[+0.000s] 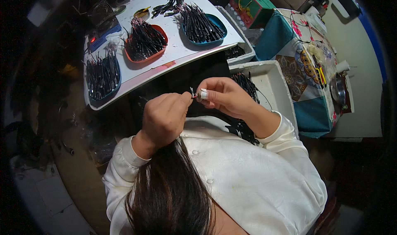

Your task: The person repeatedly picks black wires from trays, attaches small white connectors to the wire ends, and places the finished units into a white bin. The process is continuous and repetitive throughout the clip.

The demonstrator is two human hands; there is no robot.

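Both my hands meet above my lap, in front of the table. My left hand (165, 115) is closed, its thumb and forefinger pinching one side of a thin wire end (193, 95) with pink and white strands. My right hand (227, 95) pinches the other side of it, and its thumb carries a white wrap (204, 94). Fingers cover most of the piece, so its full shape cannot be seen. Ahead, bundles of short black cables fill an orange tray (166, 39), a blue tray (224, 31) and a dark blue tray (118, 78).
The trays stand on a white table (182, 58). Beside my right arm, a white foam box (285, 90) holds more black cables (247, 82). Farther right, a patterned cloth (304, 111) bears a yellow-handled tool (319, 74). A power strip (105, 36) glows red at the table's left.
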